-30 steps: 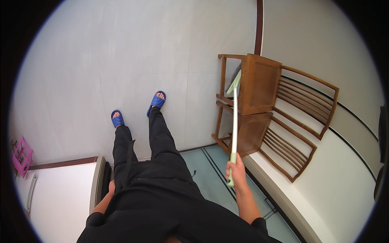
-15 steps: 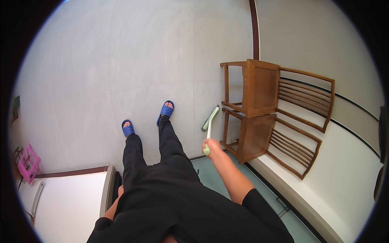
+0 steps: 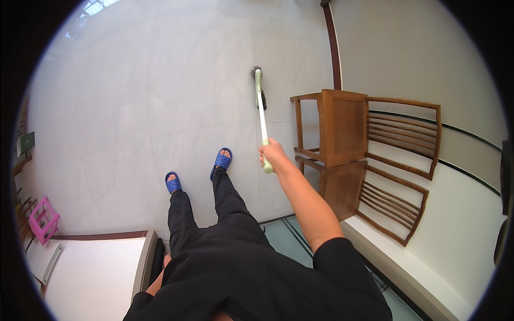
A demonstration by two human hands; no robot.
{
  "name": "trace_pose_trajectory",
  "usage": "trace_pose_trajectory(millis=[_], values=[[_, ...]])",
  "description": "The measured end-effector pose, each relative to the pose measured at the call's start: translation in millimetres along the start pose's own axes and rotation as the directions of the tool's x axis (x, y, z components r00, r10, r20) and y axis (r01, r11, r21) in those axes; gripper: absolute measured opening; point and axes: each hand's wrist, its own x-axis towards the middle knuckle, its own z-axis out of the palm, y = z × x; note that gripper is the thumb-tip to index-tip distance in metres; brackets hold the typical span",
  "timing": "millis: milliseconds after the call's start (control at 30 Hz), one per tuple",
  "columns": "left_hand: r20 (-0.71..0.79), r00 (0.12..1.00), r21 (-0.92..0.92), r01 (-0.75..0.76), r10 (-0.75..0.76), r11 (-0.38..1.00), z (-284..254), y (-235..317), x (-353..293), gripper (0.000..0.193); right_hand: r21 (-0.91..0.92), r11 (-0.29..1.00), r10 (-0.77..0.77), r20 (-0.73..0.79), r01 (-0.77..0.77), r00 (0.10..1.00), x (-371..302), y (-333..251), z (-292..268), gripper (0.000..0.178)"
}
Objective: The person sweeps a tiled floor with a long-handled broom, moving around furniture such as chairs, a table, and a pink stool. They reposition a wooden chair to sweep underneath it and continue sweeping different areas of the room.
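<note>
- Nearest is the wearer's black short-sleeved top (image 3: 257, 278), running down into black trousers; at its left edge the left hand (image 3: 167, 260) is mostly hidden against the hip, so I cannot tell how far its fingers are closed or whether it has hold of anything.
- The right hand (image 3: 273, 153) reaches forward at the end of an outstretched arm, fingers wrapped fully around the pale green grip of a white-shafted brush with dark bristles (image 3: 263, 120).
- Below lie blue open-toed slippers (image 3: 221, 159) on the wearer's feet, to the left of the brush.
- The brush's head points away from the body, over the smooth light grey floor (image 3: 198, 91) — whether the bristles press on it, I cannot tell.
- The step in hand looks like a sweeping stroke at arm's reach; a further stroke would call for a firm grip, bristles flat to the floor and a path clear of the chair legs.
- Right of the brush, apart from it, two brown wooden chairs with slatted backs (image 3: 345, 128) stand side by side — beyond them, a pale wall (image 3: 412, 59).
</note>
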Motion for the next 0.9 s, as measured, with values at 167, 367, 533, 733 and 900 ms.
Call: trace_pose_trajectory(millis=[167,367,533,733,900], values=[[-0.042,0.999,0.042,0.03,-0.029,0.999,16,3,17,0.035,0.067,0.997,-0.041,0.013,0.04,0.999,-113,53,-40,0.053],[-0.083,0.992,-0.036,-0.098,0.095,0.995,6,44,12,0.036,0.244,0.952,0.184,0.029,-0.185,0.983,-175,141,-58,0.023],[-0.132,0.987,-0.09,-0.099,0.086,0.991,13,56,3,0.036,0.564,0.719,0.405,0.134,-0.406,0.905,-91,144,-43,0.016],[-0.158,0.979,-0.092,-0.141,0.125,0.986,2,55,-3,0.037,0.505,0.794,0.183,0.335,-0.34,0.924,-45,42,55,0.013],[-0.143,0.974,-0.059,-0.185,0.175,0.981,-4,41,0,0.037,0.436,0.878,0.003,0.405,-0.196,0.914,12,-1,77,0.009]])
